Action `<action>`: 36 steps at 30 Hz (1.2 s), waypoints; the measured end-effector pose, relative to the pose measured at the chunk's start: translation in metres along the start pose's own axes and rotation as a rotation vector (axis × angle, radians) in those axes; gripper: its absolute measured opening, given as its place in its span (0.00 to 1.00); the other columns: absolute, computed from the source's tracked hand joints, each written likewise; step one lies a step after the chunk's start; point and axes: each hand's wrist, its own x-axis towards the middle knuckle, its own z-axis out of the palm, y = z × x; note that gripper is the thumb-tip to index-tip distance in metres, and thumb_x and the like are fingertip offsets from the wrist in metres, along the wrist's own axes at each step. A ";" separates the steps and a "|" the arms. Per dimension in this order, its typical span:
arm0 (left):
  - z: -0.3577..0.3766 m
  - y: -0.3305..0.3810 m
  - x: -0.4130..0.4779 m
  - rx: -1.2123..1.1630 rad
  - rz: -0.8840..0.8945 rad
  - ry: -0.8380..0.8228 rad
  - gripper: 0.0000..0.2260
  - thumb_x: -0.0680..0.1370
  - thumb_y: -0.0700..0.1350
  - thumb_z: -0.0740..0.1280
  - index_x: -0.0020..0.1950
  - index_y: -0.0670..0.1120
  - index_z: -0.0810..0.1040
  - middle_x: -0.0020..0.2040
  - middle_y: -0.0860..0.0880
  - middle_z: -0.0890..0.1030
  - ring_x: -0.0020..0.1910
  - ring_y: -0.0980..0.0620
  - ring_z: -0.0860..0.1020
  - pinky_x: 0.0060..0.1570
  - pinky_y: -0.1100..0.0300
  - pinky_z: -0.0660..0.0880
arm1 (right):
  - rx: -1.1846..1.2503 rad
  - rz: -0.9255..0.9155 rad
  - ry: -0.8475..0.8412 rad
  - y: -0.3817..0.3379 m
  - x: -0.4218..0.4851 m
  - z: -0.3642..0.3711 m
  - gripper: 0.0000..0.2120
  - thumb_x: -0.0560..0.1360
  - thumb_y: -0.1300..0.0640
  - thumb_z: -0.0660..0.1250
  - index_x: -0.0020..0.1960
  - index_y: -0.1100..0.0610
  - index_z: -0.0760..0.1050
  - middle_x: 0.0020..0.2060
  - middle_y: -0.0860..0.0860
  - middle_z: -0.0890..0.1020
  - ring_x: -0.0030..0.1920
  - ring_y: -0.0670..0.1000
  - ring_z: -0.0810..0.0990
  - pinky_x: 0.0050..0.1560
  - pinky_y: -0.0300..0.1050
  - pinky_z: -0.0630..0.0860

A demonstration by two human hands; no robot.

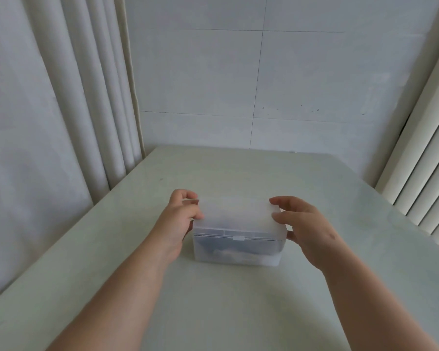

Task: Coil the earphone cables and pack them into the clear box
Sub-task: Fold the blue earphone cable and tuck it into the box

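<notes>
Fingers (185, 195) of the left hand (178, 221) are curled round the clear box (238, 250) at the 9 o'clock edge of its lid (236, 214), those of the right hand (308, 233) at 3 o'clock. The box is stood closed on the table (238, 312).

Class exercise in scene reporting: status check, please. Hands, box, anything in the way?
Left hand grips clear box at left end, right hand at right end. Box on table, lid on, dark contents dimly visible. Nothing seen blocking hands.
</notes>
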 end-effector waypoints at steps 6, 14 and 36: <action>-0.007 -0.003 0.001 0.217 -0.136 -0.122 0.35 0.67 0.51 0.71 0.74 0.56 0.67 0.69 0.52 0.73 0.66 0.50 0.73 0.68 0.52 0.67 | -0.158 0.050 -0.004 -0.004 -0.004 -0.001 0.19 0.77 0.57 0.67 0.66 0.46 0.75 0.63 0.51 0.76 0.57 0.55 0.80 0.51 0.55 0.81; -0.003 -0.002 -0.004 0.314 -0.079 -0.180 0.35 0.77 0.51 0.68 0.79 0.54 0.54 0.79 0.53 0.57 0.77 0.58 0.55 0.60 0.61 0.61 | -0.296 -0.005 -0.105 0.000 -0.003 -0.006 0.36 0.70 0.51 0.76 0.74 0.48 0.66 0.68 0.52 0.73 0.58 0.52 0.80 0.54 0.54 0.81; 0.018 -0.008 -0.008 1.191 0.443 -0.032 0.22 0.83 0.45 0.50 0.78 0.47 0.58 0.79 0.52 0.56 0.78 0.55 0.51 0.73 0.63 0.48 | -1.075 -0.258 -0.101 -0.006 -0.021 0.024 0.27 0.82 0.49 0.47 0.80 0.52 0.48 0.79 0.45 0.47 0.78 0.46 0.42 0.75 0.42 0.46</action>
